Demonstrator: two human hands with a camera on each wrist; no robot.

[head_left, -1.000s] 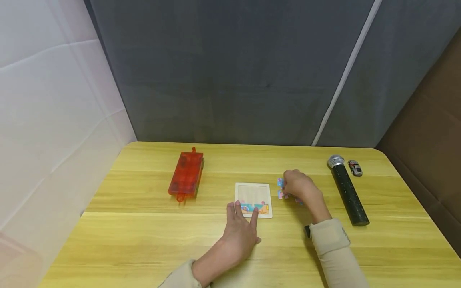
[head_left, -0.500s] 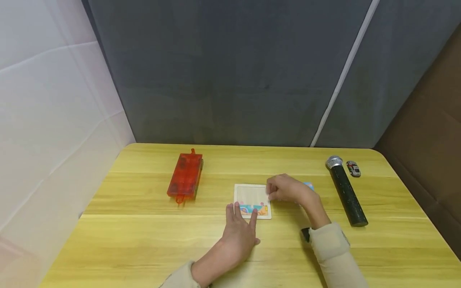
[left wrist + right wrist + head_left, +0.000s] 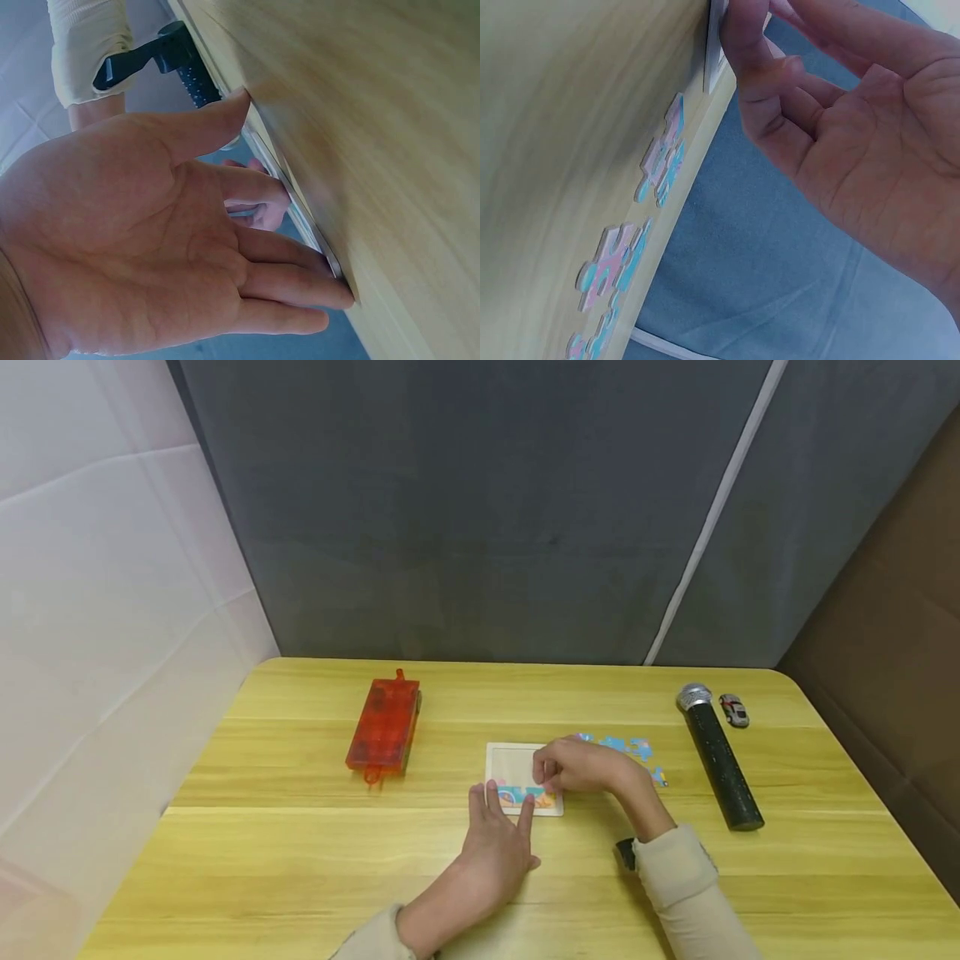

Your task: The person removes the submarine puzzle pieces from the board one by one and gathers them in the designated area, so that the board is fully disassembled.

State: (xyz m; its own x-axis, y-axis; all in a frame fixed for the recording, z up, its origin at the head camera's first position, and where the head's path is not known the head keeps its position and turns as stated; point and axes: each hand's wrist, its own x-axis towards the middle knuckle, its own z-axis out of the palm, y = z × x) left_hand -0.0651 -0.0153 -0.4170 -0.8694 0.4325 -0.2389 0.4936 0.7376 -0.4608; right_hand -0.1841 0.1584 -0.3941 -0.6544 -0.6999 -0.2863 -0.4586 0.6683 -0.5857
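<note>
A square wooden puzzle tray point(image 3: 517, 746) lies at the middle of the table, with joined picture pieces point(image 3: 514, 795) along its near side. My left hand point(image 3: 497, 856) rests on the tray's near edge, fingers straight and spread; its fingertips also show at the edge in the left wrist view. Above the tray's right part, my right hand point(image 3: 587, 766) has thumb and index finger pinched together on a puzzle piece, which its fingers mostly hide. Loose blue and pink puzzle pieces point(image 3: 617, 744) lie right of the tray, seen closer in the right wrist view as jigsaw pieces point(image 3: 609, 262).
A translucent red box point(image 3: 384, 725) with a loop at each end lies on the left. A black microphone point(image 3: 722, 768) with a silver head lies on the right, and a small toy car point(image 3: 734, 710) is beside it. A dark grey curtain point(image 3: 480, 527) hangs behind the table.
My right hand has gone from the loose pieces leftward to the tray and now hovers over its right part. The loose pieces are uncovered again. My left hand has stayed on the tray's near edge.
</note>
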